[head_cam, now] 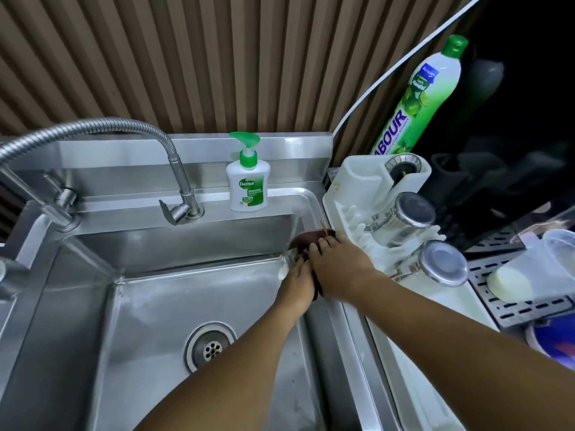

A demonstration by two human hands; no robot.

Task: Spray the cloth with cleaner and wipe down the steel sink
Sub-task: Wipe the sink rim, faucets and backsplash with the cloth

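A dark brown cloth point(306, 239) lies over the right rim of the steel sink point(314, 200), near the far right corner. My right hand point(339, 264) presses flat on it from above, fingers pointing left. My left hand point(297, 283) reaches inside the basin and holds the cloth's lower part against the right inner wall. White foam sits on the wall by the left fingertips. No spray bottle is in either hand.
A Dettol pump bottle point(248, 178) stands on the back ledge beside a bendy faucet point(174, 169). The drain point(211, 348) lies mid-basin. To the right is a white dish rack point(357, 178) holding steel cups point(413, 213) and a tall green dish-soap bottle point(420, 94).
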